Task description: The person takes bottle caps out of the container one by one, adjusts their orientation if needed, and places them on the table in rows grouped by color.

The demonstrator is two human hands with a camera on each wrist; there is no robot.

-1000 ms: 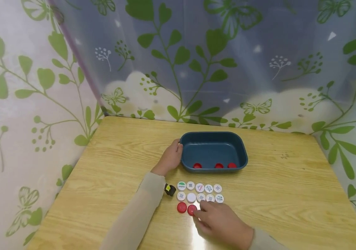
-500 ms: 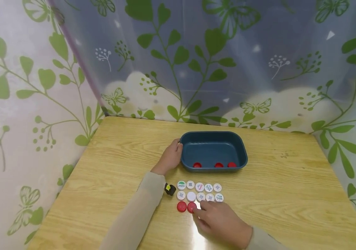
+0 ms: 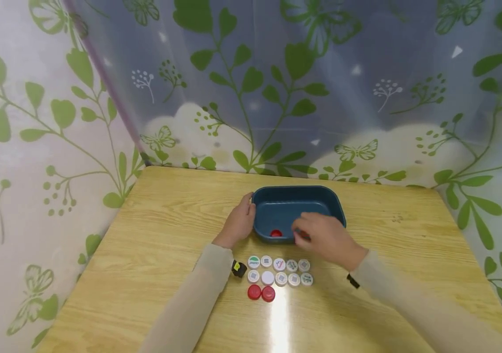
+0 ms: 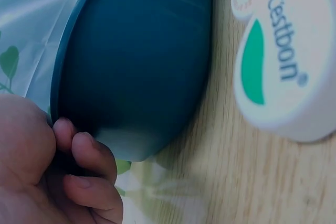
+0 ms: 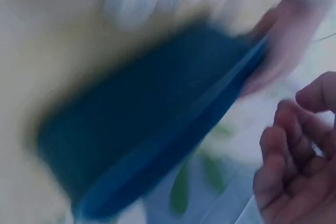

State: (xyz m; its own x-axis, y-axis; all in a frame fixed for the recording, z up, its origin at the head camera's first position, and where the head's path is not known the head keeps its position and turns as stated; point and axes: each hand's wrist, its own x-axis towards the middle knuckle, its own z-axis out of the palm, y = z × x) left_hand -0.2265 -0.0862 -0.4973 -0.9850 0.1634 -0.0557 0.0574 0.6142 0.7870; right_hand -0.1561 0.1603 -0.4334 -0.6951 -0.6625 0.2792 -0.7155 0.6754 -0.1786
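Observation:
My left hand (image 3: 238,223) grips the left end of a dark blue rectangular tray (image 3: 262,239). In the left wrist view, my left fingers (image 4: 89,153) curl at the rim. My right hand (image 3: 328,240) is over the tray's front right rim. The right wrist view is blurred; there my right fingers (image 5: 273,145) are loosely bent, with no held thing visible. A red bottle cap (image 3: 276,233) lies in the tray, and some red shows at my right fingertips. Two red caps, a left one (image 3: 254,292) and a right one (image 3: 268,293), lie on the table.
Two rows of white bottle caps (image 3: 279,264) stand in front of the tray, one printed cap (image 4: 286,61) large in the left wrist view. Wristbands, the left one black (image 3: 238,268), sit on both wrists. A leaf-patterned curtain (image 3: 251,98) borders the wooden table (image 3: 180,206).
My right hand has left the right red cap on the table and moved up and right to the tray's front rim. My left hand stays on the tray.

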